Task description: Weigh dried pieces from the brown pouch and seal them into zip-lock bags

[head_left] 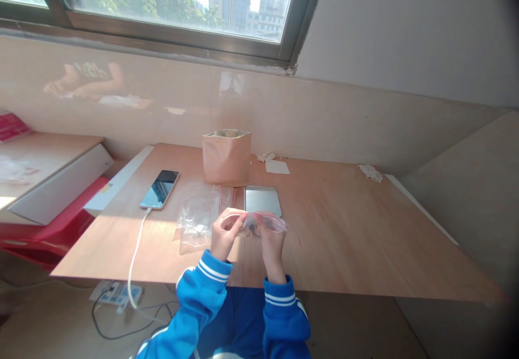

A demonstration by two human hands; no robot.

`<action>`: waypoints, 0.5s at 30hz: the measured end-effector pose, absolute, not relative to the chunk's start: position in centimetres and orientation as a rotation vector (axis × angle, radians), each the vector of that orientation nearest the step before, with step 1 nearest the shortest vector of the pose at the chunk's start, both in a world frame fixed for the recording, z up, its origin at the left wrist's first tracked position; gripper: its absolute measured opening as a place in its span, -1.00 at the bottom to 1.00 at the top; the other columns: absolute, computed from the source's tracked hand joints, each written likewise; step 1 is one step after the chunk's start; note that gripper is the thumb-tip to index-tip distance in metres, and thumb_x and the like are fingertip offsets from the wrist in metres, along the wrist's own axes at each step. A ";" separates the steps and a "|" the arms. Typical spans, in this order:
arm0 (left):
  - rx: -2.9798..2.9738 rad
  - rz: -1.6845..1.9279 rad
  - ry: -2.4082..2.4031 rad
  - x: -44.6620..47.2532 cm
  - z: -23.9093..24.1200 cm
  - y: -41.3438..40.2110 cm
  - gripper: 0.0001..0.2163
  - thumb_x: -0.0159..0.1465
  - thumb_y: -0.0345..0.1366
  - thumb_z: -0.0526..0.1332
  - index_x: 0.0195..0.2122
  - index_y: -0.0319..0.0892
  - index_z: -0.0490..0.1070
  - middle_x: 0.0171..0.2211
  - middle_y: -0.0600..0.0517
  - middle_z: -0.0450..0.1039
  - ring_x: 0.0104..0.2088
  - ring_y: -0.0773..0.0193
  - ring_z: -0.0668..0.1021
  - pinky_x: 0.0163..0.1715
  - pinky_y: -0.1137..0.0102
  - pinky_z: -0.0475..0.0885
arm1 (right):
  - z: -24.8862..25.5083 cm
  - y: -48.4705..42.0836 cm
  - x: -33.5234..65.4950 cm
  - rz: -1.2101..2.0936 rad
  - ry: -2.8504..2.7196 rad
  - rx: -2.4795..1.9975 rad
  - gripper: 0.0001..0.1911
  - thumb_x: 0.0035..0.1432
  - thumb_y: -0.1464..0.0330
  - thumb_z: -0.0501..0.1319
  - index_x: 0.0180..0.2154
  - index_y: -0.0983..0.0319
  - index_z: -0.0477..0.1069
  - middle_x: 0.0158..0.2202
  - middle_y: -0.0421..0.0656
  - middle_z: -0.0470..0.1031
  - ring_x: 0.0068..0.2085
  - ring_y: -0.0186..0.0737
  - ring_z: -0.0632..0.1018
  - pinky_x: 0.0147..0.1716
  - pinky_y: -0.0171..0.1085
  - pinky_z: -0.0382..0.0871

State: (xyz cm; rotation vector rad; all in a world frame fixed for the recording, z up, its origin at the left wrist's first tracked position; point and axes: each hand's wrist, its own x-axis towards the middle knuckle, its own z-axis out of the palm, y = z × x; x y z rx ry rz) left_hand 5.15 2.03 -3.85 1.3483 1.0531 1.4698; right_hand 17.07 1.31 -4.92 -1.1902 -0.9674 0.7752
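Both my hands are raised over the near middle of a wooden table point(344, 229). My left hand point(225, 234) and my right hand point(271, 243) pinch the top edge of a small clear zip bag point(259, 223) with a red seal strip. Something small and dark sits inside it. A pile of empty clear zip bags point(198, 215) lies just left of my hands. Behind them stands an open brown paper pouch point(226, 156), and a small flat silver scale point(263, 199) lies just beyond my hands.
A phone point(159, 188) lies at the left on a white cable point(135, 251) that runs down to a power strip point(117, 294) on the floor. Crumpled paper scraps point(370, 172) rest by the wall. A white board and red items stand at the left.
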 end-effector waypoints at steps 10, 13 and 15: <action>1.629 1.480 1.073 3.8 -4.2 2.2 -0.76 0.29 -0.19 0.16 -0.15 -0.08 0.59 -0.25 -0.03 0.45 -0.20 0.24 0.52 -0.19 0.42 0.44 | -3.0 0.2 18.6 0.044 -1.588 -1.479 -0.78 0.17 0.28 0.21 -0.11 0.04 0.47 0.01 -0.16 0.49 0.16 0.02 0.31 0.18 0.08 -0.09; 1.798 1.442 1.064 3.5 -4.5 2.2 -0.76 0.31 -0.21 0.14 -0.11 -0.05 0.57 -0.29 -0.01 0.42 -0.28 0.30 0.51 -0.27 0.45 0.46 | -2.8 0.0 17.9 -0.047 -1.676 -1.504 -0.71 0.17 0.24 0.23 -0.05 0.05 0.39 -0.03 -0.17 0.51 0.19 0.00 0.29 0.21 0.08 -0.22; 1.901 1.451 1.052 3.4 -4.5 2.3 -0.76 0.32 -0.23 0.13 -0.09 -0.03 0.56 -0.32 0.02 0.40 -0.34 0.35 0.50 -0.31 0.47 0.47 | -2.6 -0.1 17.7 -0.079 -1.704 -1.502 -0.72 0.20 0.24 0.20 -0.03 0.08 0.36 -0.02 -0.16 0.51 0.21 -0.01 0.28 0.21 0.07 -0.24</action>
